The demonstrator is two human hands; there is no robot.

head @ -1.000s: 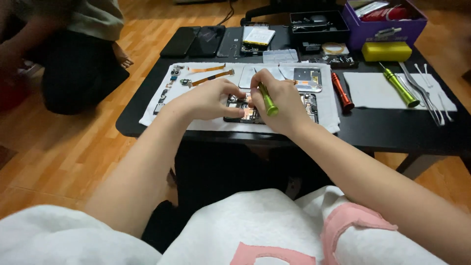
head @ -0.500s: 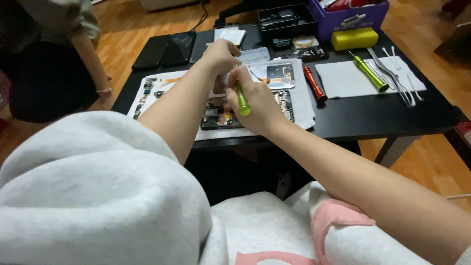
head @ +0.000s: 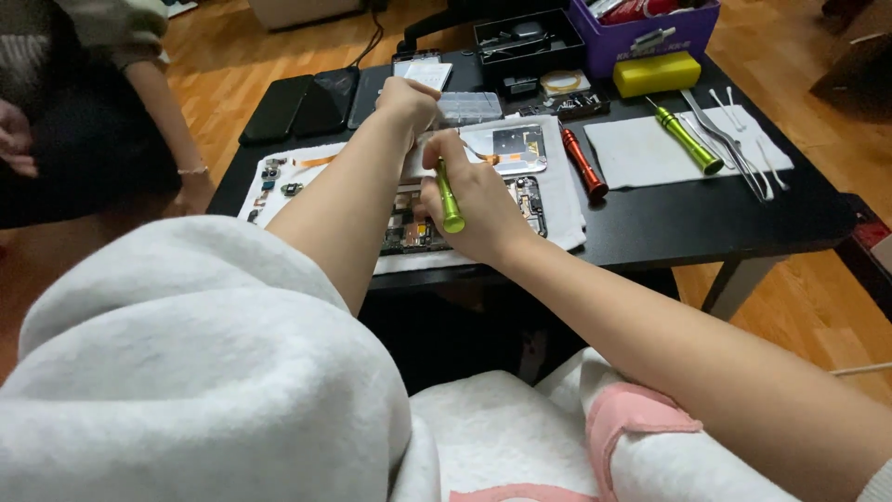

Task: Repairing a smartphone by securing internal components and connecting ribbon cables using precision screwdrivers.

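Head view, single frame, entry by two observers.

— We log the right hand (head: 478, 209) first: fingers clenched round a green screwdriver (head: 449, 197), shaft upright and tilted a little, butt end toward us. The tip is hidden behind the hand, so we cannot tell what it touches.

— Agreed. Under that hand lies the opened phone (head: 465, 218), circuit boards exposed, on a white cloth (head: 562, 200) near the front edge of the black table (head: 697, 223). The hand covers the middle of the phone.

— Left hand (head: 407, 100): we see it reached farther back, at the near edge of a clear plastic parts box (head: 469, 107). Fingers curled downward; whether they grasp anything we cannot tell, the fingertips being hidden.

— We note the phone's back cover (head: 506, 149) lying just behind the right hand, inner side up, on the same cloth.

— Surroundings: a red screwdriver (head: 583, 163) at the cloth's right edge; a second green screwdriver (head: 686, 139) and metal tweezers (head: 729, 144) on a separate white sheet, well apart from both hands. Small removed parts (head: 274, 181) sit at the cloth's left end.

— Behind those: two dark phones (head: 302, 107) lying flat, a yellow block (head: 658, 72), a purple bin (head: 641, 33).

— Another person's hand (head: 195, 191) rests off the table's left side, apart from ours.
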